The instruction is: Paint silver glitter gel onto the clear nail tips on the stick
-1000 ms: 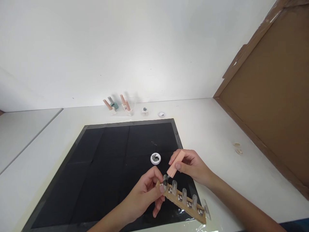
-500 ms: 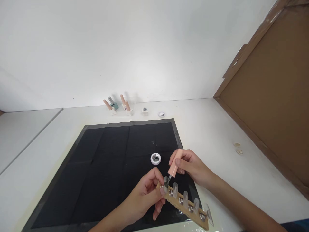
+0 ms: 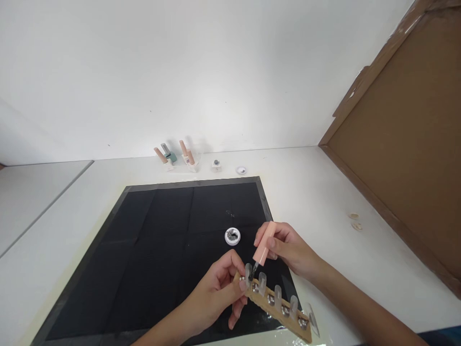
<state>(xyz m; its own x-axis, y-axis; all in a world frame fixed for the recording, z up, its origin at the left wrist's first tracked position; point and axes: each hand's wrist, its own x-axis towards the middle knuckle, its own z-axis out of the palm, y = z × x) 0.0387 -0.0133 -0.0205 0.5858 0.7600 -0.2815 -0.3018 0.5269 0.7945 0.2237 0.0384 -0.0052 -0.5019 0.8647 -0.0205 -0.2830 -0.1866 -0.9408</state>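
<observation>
My left hand (image 3: 221, 290) is closed on one end of a tan strip (image 3: 268, 306), which slants down to the right. Round silver studs sit along this strip, with several clear false nail tips (image 3: 277, 297) standing up from it. Between the fingers and thumb of my right hand (image 3: 288, 247) is the pink cap of a nail polish brush (image 3: 265, 243). Its dark bristles are at the nail tip (image 3: 248, 274) nearest my left thumb; whether they touch it, I cannot tell. Just beyond, a small round pot (image 3: 232, 236) of silvery flakes stands on the black mat (image 3: 158, 250).
Several nail polish bottles (image 3: 191, 163) with pink or grey caps stand at the back against the wall. Near them are an uncapped bottle (image 3: 216, 166) and a white lid (image 3: 241, 170). Two small beige pieces (image 3: 356, 225) lie on the right, beside a brown board (image 3: 399, 158).
The brush in my right hand has shifted slightly right, and its bristles now sit at the right side of the first nail tip. My left hand and the strip are almost still.
</observation>
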